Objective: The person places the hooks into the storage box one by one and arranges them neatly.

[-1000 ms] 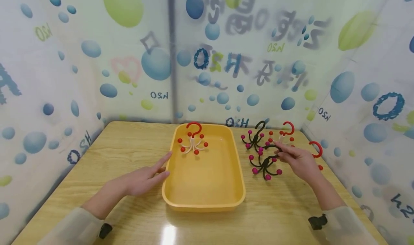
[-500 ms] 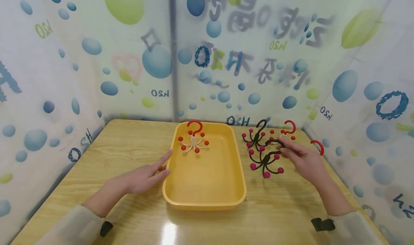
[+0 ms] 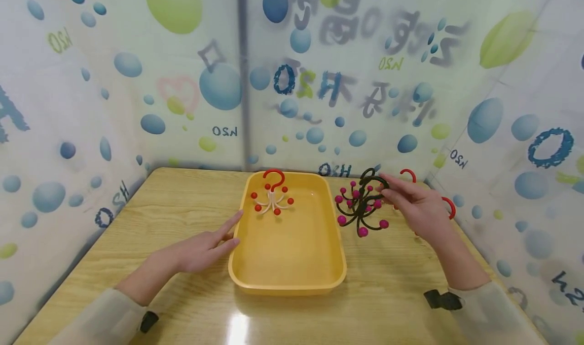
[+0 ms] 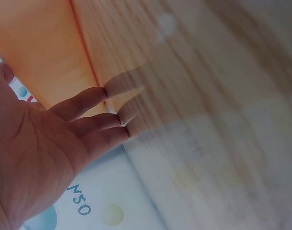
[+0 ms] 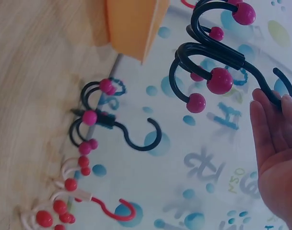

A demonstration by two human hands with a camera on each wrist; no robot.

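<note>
My right hand (image 3: 417, 208) pinches the hook end of a black multi-arm hanger (image 5: 217, 52) whose arms end in magenta balls. That hanger hangs above the table, right of the yellow tray (image 3: 287, 289). Behind it stands a second black hanger (image 5: 105, 119), overlapped by the held one in the head view. Fingers of my left hand (image 3: 201, 251) lie against the tray's left side, extended. Inside the tray, toward the back, sits a white hanger (image 3: 272, 203) with red balls and a red hook.
Beyond my right hand, a red hook (image 3: 408, 175) and another red hook (image 3: 451, 208) show, their lower parts mostly hidden. The right wrist view shows a white hanger with red balls (image 5: 71, 187) on the wooden table (image 3: 182, 304). Patterned walls (image 3: 191, 132) border the table.
My right hand has lifted the black hanger and carried it left and back, closer to the tray. My left hand stays at the tray's side.
</note>
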